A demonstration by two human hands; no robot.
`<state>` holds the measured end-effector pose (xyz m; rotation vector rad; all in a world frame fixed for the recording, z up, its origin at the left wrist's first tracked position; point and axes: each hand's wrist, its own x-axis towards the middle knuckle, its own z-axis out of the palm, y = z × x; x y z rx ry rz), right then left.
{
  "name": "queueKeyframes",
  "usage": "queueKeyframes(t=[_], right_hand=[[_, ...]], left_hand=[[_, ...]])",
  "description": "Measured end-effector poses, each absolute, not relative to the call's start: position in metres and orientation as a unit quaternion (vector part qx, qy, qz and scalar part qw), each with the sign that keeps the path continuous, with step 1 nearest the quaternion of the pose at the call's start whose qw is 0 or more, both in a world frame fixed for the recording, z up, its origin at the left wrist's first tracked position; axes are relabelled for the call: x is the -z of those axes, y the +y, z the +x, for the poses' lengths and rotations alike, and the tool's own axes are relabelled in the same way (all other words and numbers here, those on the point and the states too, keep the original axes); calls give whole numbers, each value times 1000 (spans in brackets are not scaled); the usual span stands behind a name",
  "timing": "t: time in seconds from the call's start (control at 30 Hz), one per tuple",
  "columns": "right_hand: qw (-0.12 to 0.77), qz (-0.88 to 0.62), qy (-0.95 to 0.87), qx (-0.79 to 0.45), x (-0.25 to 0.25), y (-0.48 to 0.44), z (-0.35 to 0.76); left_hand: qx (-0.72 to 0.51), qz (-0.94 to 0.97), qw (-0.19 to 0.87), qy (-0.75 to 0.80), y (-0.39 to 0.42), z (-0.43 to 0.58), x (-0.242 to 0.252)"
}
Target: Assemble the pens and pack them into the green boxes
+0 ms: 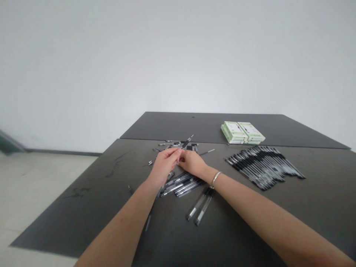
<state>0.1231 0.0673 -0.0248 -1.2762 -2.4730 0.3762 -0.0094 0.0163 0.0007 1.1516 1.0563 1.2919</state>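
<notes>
My left hand (164,163) is closed around a pen (187,141) with a dark grip, its metal tip slanting up and to the right. Against it, my right hand (192,162) has its fingers curled together at the pen's lower part; what they pinch is hidden. Under and behind both hands lies a loose pile of clear-barrelled pens (180,182) and pen parts. Two pens (200,207) lie near my right wrist, which wears a bracelet (215,179).
To the right, many pens (264,165) lie side by side in a slanted row. Green and white boxes (243,131) are stacked behind them. The dark table (91,193) has a seam across it, and a pale wall stands behind. A thin refill (207,152) lies beyond my right hand.
</notes>
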Motion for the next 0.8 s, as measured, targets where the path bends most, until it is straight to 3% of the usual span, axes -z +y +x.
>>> queueKeyframes(t=[0.43,0.7,0.8], right_hand=[[71,-449,-888,-68,7,54,127],[147,-449,-876,-102,-1,45,159],[224,-469,-836,-174,-4,34,180]], left_hand=[[-527,500,530,438,16,-8,2],[-516,511,536,431,14,-7,5],[-509,524,531,429,12,-5,5]])
